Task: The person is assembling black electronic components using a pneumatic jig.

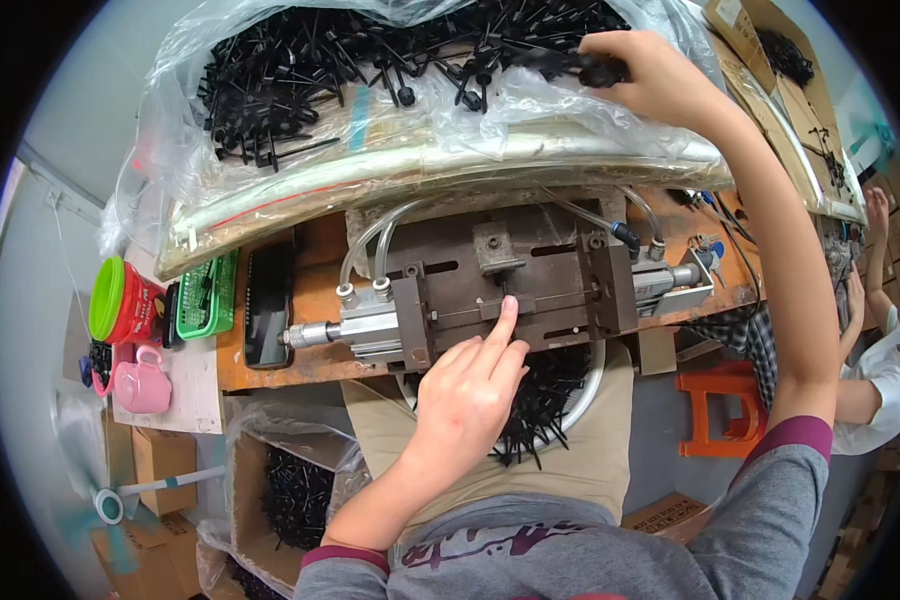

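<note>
fixture (545, 270), long axis roughly left-right; left hand (467, 393) touching near its middle.

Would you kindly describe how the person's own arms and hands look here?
The left hand and right hand are bare and ungloved. The grey left sleeve and grey right sleeve are short, each ending in a maroon cuff.

On L end of the table (320, 270) stands a pink mug (143, 385), w/ a green-and-red bucket (135, 312) behind it & a green plastic basket (220, 312) nearby. Some keys (712, 250) lie at R end. On floor, R side — an orange stool (694, 412); btm L — a fan (108, 506) nr cardboard boxes (165, 455). Far R, another person (882, 400) in white top, partly visible.
</note>
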`<state>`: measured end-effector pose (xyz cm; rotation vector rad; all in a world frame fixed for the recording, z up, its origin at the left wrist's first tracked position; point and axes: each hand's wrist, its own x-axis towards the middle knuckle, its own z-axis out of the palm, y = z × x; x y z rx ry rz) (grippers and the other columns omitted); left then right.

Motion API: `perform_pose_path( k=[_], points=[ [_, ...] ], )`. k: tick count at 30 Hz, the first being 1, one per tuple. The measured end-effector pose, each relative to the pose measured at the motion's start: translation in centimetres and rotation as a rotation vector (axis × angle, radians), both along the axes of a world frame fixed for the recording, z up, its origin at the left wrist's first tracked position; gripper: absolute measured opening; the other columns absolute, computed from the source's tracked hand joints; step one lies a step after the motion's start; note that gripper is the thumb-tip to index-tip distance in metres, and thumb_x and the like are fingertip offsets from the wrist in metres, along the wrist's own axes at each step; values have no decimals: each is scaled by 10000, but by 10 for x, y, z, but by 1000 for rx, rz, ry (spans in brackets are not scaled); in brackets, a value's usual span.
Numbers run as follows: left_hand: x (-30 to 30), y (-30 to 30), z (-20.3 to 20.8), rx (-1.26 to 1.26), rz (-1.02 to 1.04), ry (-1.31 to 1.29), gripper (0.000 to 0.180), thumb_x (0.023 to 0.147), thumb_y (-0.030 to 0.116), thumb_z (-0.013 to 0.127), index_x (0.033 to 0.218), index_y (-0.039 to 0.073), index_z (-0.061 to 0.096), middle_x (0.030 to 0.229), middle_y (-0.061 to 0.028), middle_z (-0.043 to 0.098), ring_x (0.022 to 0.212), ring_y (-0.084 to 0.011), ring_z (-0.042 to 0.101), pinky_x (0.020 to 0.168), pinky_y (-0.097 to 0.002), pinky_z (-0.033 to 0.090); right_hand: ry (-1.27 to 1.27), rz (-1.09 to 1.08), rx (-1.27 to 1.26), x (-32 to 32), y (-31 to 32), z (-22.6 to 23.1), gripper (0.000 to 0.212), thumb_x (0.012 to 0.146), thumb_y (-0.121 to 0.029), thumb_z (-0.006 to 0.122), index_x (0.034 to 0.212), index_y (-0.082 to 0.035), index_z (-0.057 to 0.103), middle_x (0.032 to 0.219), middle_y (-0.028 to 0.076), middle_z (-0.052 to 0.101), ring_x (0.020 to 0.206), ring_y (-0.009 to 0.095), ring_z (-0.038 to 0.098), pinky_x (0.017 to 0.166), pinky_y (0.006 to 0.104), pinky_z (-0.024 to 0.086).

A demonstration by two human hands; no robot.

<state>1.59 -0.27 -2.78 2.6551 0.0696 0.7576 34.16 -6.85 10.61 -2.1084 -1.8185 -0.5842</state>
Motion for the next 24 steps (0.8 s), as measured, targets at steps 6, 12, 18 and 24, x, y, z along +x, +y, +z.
perform_pose_path(
  k=[6, 12, 18, 24],
  points=[
    [1, 0, -2, -21, -5, -7, 253, 715, 74, 800, 929, 17, 676, 1312, -175, 636, 786, -259, 700, 725, -337, 561, 349, -240, 195, 12, -18, 3, 269, 912, -203, 741, 1112, -35, 674, 860, 64, 693, 714, 103, 583, 651, 273, 483],
    [1, 3, -3, 3, -42, -12, 235, 740, 66, 763, 940, 9, 655, 1323, -193, 622, 728, -238, 676, 703, -332, 553, 540, -169, 528, -19, -12, 25, 113, 872, -74, 721, 916, 12, 660, 698, 49, 641, 599, 101, 588, 566, 267, 475],
    [-18, 5, 22, -112, -149, 109, 287, 722, 161, 819, 948, 38, 692, 1277, -162, 657, 717, -238, 691, 650, -320, 555, 363, 57, 555, -68, -8, 31, 116, 914, -83, 702, 947, 10, 643, 716, 28, 631, 606, 73, 572, 548, 237, 453],
    [1, 10, 38, -164, -55, -171, 333, 713, 142, 848, 1005, 34, 730, 1080, -112, 735, 834, -237, 683, 741, -325, 545, 892, 153, 736, -86, -19, 13, 107, 932, -96, 685, 956, 2, 650, 776, 57, 658, 634, 93, 592, 586, 231, 479]
  ],
)
